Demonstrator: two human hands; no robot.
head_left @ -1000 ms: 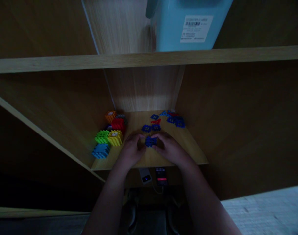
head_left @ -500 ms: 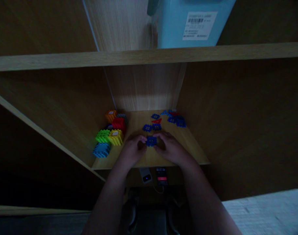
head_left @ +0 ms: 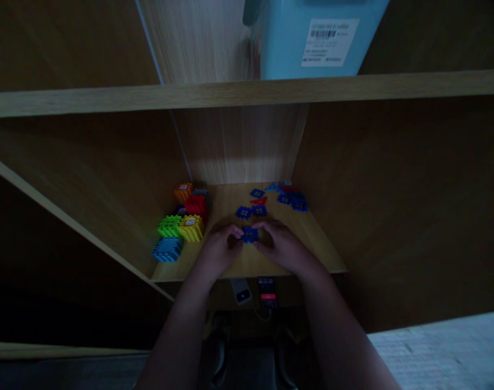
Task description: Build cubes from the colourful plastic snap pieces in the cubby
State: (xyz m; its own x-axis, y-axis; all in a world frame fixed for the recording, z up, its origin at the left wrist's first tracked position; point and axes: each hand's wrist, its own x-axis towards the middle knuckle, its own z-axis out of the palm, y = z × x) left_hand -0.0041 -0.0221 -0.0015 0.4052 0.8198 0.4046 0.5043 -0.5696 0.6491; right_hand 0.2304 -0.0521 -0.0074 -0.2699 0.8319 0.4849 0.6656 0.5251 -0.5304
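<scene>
Between my hands is a dark blue square interlocking tile [head_left: 250, 234], close above the wooden shelf board [head_left: 267, 265]. My left hand [head_left: 222, 244] pinches its left edge with thumb and finger. Its right edge is gripped by my right hand [head_left: 280, 242], with the fingers curved round. Just beyond lie two more blue tiles, a left one [head_left: 243, 212] and a right one [head_left: 259, 211]. Behind those are a red piece [head_left: 259, 201] and another blue tile [head_left: 257, 193].
Stacked by the left wall are interlocking-tile blocks: orange [head_left: 183, 191], red [head_left: 196, 206], green [head_left: 170, 225], yellow [head_left: 192, 227] and blue [head_left: 168, 249]. A pile of loose blue tiles [head_left: 299, 204] lies at the right. Overhead, a shelf edge [head_left: 214, 92] carries a light blue bin [head_left: 287, 49].
Almost nothing differs. Both hands keep hold of the blue tile in the same place; the whole view has shifted very slightly.
</scene>
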